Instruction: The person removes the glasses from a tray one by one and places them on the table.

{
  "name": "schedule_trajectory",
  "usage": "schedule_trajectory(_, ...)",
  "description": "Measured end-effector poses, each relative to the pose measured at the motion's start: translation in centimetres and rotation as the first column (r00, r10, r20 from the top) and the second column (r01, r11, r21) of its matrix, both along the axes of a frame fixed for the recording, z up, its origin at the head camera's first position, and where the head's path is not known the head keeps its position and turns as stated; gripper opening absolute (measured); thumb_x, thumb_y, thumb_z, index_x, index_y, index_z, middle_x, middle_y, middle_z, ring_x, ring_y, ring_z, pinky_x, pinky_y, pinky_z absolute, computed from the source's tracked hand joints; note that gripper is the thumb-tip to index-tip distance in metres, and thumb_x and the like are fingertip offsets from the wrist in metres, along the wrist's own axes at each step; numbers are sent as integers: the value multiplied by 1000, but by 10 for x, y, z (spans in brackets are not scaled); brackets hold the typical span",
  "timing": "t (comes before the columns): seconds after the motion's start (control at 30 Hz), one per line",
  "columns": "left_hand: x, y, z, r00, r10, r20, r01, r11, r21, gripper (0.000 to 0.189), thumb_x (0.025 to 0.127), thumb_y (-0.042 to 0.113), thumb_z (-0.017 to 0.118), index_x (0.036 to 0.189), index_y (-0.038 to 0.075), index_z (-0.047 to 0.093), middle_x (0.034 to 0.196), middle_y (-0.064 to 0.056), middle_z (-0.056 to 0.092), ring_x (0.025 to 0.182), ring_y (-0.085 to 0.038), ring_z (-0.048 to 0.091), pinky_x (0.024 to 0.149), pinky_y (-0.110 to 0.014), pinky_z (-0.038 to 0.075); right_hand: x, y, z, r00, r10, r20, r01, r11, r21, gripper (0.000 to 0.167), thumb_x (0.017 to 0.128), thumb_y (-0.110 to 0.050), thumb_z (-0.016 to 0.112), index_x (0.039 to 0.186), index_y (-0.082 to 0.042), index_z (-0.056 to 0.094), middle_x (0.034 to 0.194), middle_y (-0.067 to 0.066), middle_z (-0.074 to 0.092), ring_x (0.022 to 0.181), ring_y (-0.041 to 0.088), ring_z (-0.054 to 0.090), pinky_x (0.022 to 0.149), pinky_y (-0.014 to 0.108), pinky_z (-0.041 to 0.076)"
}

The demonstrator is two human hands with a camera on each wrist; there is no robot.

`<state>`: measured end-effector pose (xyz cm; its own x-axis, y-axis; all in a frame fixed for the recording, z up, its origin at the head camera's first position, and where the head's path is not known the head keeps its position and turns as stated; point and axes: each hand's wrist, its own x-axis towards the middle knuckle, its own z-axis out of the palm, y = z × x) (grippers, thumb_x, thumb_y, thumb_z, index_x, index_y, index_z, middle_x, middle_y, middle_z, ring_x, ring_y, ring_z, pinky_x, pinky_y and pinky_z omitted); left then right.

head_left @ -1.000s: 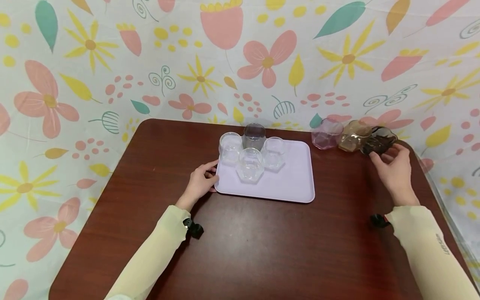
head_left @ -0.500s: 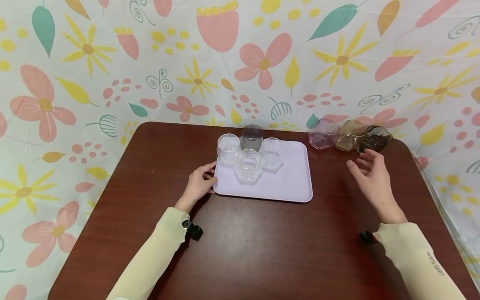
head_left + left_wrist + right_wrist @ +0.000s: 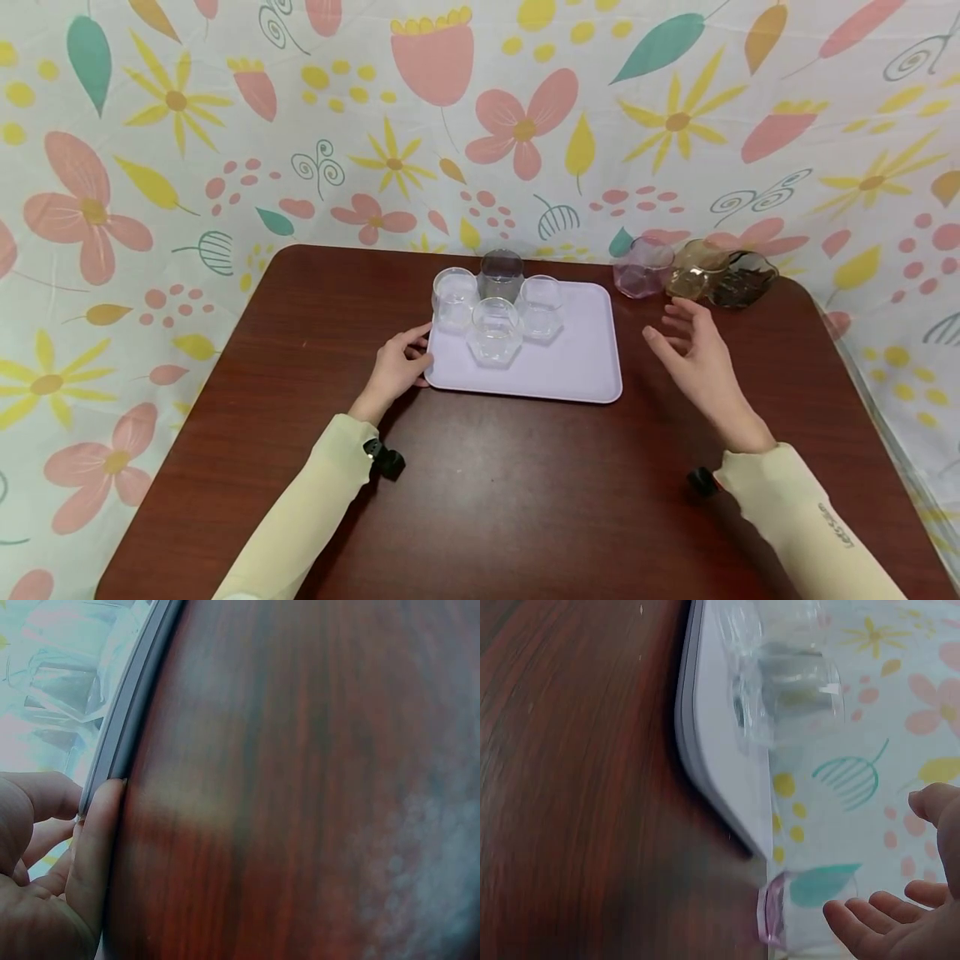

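Note:
A lilac tray (image 3: 581, 354) lies on the table, and my left hand (image 3: 393, 362) grips its left edge; the left wrist view has the thumb and fingers about the tray rim (image 3: 124, 712). Grouped on the tray's left half are three clear glasses, the front one (image 3: 495, 337) with a hexagonal base, plus a grey glass (image 3: 501, 277) behind. My right hand (image 3: 701, 375) hovers right of the tray, fingers loosely spread, holding nothing. Beyond it stand a pink glass (image 3: 642, 271), an amber glass (image 3: 697, 271) and a dark ribbed glass (image 3: 742, 282), side by side.
The dark red wooden table (image 3: 480, 492) has rounded back corners. A floral cloth (image 3: 300, 108) hangs right behind its back edge, close to the coloured glasses. Bare tabletop lies in front of the tray and to its left.
My right hand has let go of the dark glass at the back right corner and moved left and toward me. My left hand keeps its grip on the tray.

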<state>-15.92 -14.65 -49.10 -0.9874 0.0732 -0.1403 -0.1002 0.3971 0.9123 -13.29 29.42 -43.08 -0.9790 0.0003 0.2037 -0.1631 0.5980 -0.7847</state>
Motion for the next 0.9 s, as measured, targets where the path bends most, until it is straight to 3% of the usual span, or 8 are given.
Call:
schedule_trajectory(0.27, -1, 0, -2, 1000, 1, 3, -1, 1000, 3, 59, 92, -1, 65, 149, 14, 59, 119, -18, 61, 89, -21, 61, 55, -33, 65, -3, -25, 0, 995, 91, -30, -91, 996, 21, 65, 101, -18, 69, 153, 3, 36, 147, 26, 49, 130, 43, 54, 91, 6, 46)
schedule_trajectory(0.33, -2, 0, -3, 1000, 3, 3, -3, 1000, 4, 59, 93, -1, 65, 149, 14, 59, 120, -18, 61, 88, -21, 61, 55, -32, 65, -5, -31, -1, 993, 114, -42, -112, 993, 34, 64, 100, -17, 70, 152, 4, 38, 147, 26, 49, 130, 42, 55, 94, 14, 51)
schedule_trajectory(0.43, -2, 0, -3, 1000, 3, 4, -3, 1000, 0, 59, 93, -1, 64, 150, 14, 59, 120, -18, 60, 88, -21, 61, 55, -32, 65, -8, -41, -2, 989, 142, -46, -140, 989, 38, 63, 99, -15, 71, 150, 5, 39, 146, 26, 49, 129, 42, 56, 99, 38, 57)
schedule_trajectory(0.5, -2, 0, -3, 1000, 3, 5, -3, 1000, -4, 59, 93, -1, 64, 149, 14, 59, 119, -17, 60, 88, -20, 61, 55, -32, 65, -10, -47, -3, 987, 156, -39, -155, 987, 31, 63, 98, -14, 72, 149, 5, 40, 146, 26, 49, 128, 43, 56, 98, 54, 56)
schedule_trajectory(0.57, -2, 1, -2, 1000, 3, 3, -3, 1000, -4, 59, 92, -1, 64, 149, 13, 59, 119, -18, 60, 88, -20, 61, 55, -32, 65, -13, -54, -4, 985, 169, -31, -168, 986, 17, 63, 98, -14, 73, 148, 6, 41, 146, 26, 49, 128, 44, 56, 99, 62, 54)
schedule_trajectory(0.9, -1, 1, 0, 1000, 20, -21, -20, 1000, 0, 59, 90, -4, 64, 147, 11, 62, 116, -19, 62, 84, -18, 60, 53, -31, 64, -31, -83, -9, 975, 219, 33, -218, 976, -24, 68, 97, -21, 74, 150, 4, 40, 149, 25, 46, 133, 43, 52, 104, 61, 53)
